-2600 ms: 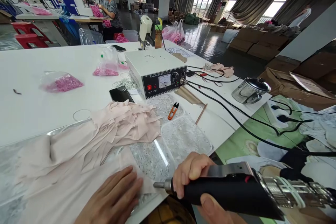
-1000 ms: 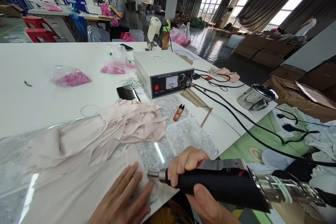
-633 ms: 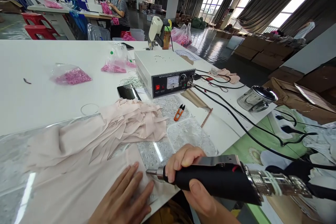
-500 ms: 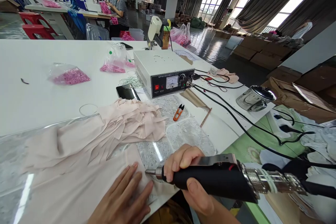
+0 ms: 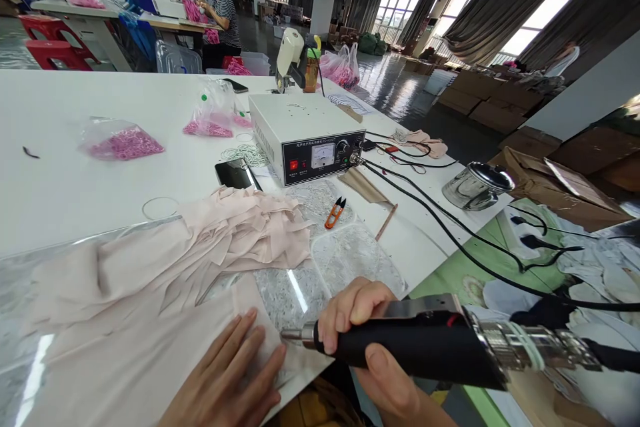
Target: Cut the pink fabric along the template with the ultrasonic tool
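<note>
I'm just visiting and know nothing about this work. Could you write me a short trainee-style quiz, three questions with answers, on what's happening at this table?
1. Which hand grips the black handheld tool?

2. True or false: the left hand lies palm down on the pale pink fabric.

3. Where are the orange snips?
a) On top of the white box
b) On the grey patterned mat
c) Inside one of the plastic bags

Key:
1. The right hand.
2. True.
3. b
</note>
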`<state>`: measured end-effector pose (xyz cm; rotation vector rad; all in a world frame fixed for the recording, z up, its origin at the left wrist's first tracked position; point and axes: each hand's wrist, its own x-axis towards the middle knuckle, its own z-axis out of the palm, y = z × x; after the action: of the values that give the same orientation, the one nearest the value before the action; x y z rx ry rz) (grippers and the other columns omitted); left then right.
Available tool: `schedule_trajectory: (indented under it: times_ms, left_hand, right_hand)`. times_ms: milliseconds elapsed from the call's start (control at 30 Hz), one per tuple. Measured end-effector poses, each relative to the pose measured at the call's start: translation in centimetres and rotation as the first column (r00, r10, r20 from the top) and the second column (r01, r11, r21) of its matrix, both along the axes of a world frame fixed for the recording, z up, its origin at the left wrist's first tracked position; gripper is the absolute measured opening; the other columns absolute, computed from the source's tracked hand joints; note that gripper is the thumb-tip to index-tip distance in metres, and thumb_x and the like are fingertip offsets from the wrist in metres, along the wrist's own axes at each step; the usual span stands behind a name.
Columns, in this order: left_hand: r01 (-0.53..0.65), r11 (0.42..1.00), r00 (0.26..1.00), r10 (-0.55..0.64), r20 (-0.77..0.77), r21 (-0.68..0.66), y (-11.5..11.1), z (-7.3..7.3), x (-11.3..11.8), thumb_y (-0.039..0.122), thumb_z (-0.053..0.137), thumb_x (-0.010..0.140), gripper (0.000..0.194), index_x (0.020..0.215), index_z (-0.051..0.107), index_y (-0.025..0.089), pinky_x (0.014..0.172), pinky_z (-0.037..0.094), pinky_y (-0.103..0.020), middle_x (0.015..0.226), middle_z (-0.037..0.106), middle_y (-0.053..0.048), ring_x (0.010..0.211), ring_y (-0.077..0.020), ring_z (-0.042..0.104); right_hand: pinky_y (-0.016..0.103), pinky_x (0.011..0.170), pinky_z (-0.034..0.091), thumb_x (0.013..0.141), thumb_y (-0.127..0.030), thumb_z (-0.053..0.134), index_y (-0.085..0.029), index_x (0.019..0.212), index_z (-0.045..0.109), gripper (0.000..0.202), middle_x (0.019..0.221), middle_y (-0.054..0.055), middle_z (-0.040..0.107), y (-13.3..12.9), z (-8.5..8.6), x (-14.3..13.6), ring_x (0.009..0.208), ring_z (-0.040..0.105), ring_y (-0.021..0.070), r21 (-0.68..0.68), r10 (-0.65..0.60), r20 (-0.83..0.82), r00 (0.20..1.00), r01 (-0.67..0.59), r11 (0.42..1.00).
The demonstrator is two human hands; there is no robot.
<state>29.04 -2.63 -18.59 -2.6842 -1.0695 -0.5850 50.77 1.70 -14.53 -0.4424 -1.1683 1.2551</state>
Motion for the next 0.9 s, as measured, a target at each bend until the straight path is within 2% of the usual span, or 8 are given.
schedule_trajectory:
  times_ms: [200,400,500,667,800,900]
  left_hand:
    - [0.003,1.000,1.000,-0.003,-0.015,0.005,0.0,0.0,-0.1,0.034,0.054,0.097,0.030,0.124,0.063,0.026,0.115,0.033,-0.038,0.123,0.062,-0.005,0.134,-0.0253,0.044]
    - [0.004,1.000,1.000,-0.004,0.013,-0.018,0.1,0.0,-0.1,0.038,0.049,0.099,0.031,0.124,0.064,0.028,0.117,0.027,-0.035,0.124,0.062,-0.002,0.140,-0.0234,0.034]
    - [0.005,0.999,1.000,-0.005,-0.004,-0.040,0.3,0.0,-0.1,0.041,0.051,0.098,0.032,0.125,0.063,0.030,0.118,0.025,-0.033,0.126,0.062,-0.001,0.139,-0.0223,0.037]
    - [-0.012,1.000,0.996,0.010,0.085,0.025,0.7,0.4,0.0,0.041,0.045,0.100,0.030,0.117,0.067,0.028,0.117,0.026,-0.031,0.120,0.065,-0.002,0.134,-0.0198,0.045]
    - [0.012,0.999,0.999,-0.010,-0.051,0.044,1.0,0.5,-0.5,0.040,0.051,0.099,0.033,0.126,0.063,0.026,0.116,0.031,-0.036,0.126,0.062,-0.005,0.136,-0.0251,0.042]
    - [-0.003,0.999,0.998,0.006,-0.066,0.041,0.9,0.6,-0.8,0.042,0.049,0.099,0.034,0.126,0.063,0.027,0.113,0.036,-0.037,0.129,0.060,-0.005,0.136,-0.0259,0.042]
  right_hand:
    - [0.030,0.057,0.045,0.089,-0.039,0.055,-0.026,0.097,0.051,0.016,0.084,0.000,0.049,0.1,-0.1,-0.5,0.061,0.055,0.0115,-0.005,0.014,-0.027,1.000,-0.014,1.000]
    - [0.030,0.054,0.044,0.089,-0.039,0.056,-0.026,0.094,0.051,0.015,0.080,-0.001,0.049,0.3,-0.5,-0.7,0.057,0.054,0.0117,0.011,-0.013,0.003,1.000,0.013,1.000]
    - [0.029,0.054,0.043,0.088,-0.040,0.056,-0.026,0.094,0.051,0.016,0.080,-0.001,0.049,0.5,-0.6,-0.6,0.057,0.054,0.0115,0.023,-0.003,0.006,1.000,0.003,1.000]
    - [0.029,0.056,0.045,0.087,-0.040,0.055,-0.025,0.095,0.052,0.017,0.081,-0.002,0.046,0.1,0.3,1.0,0.058,0.053,0.0100,-0.038,-0.019,-0.060,0.998,0.017,0.999]
    - [0.028,0.052,0.044,0.085,-0.043,0.055,-0.025,0.090,0.053,0.019,0.077,-0.002,0.044,-0.7,0.9,3.0,0.055,0.052,0.0105,-0.068,-0.072,-0.018,0.997,0.070,0.995]
    - [0.029,0.050,0.044,0.085,-0.044,0.056,-0.026,0.090,0.053,0.019,0.076,-0.002,0.045,-1.0,0.6,3.7,0.054,0.052,0.0112,-0.074,-0.094,0.003,0.996,0.094,0.993]
